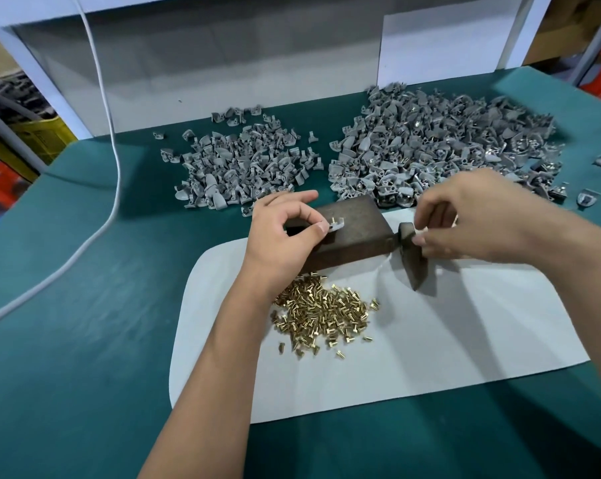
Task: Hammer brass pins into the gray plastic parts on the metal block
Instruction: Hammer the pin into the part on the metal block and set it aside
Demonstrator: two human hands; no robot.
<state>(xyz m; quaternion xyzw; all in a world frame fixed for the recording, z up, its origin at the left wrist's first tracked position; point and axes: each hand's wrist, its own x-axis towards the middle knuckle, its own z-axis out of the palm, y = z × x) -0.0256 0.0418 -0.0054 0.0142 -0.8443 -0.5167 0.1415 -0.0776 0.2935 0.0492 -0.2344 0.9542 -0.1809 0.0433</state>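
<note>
Centre of frame: my left hand [285,233] pinches a gray plastic part [336,225] flat on the metal block [352,233] to steady it, while my right hand [472,216] grips the hammer [411,250] beside it, brass pins [326,316] heaped below within reach.

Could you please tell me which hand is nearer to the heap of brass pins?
Left. The left hand is just above the brass pins, its wrist over them; the right hand is farther right, at the hammer.
</note>
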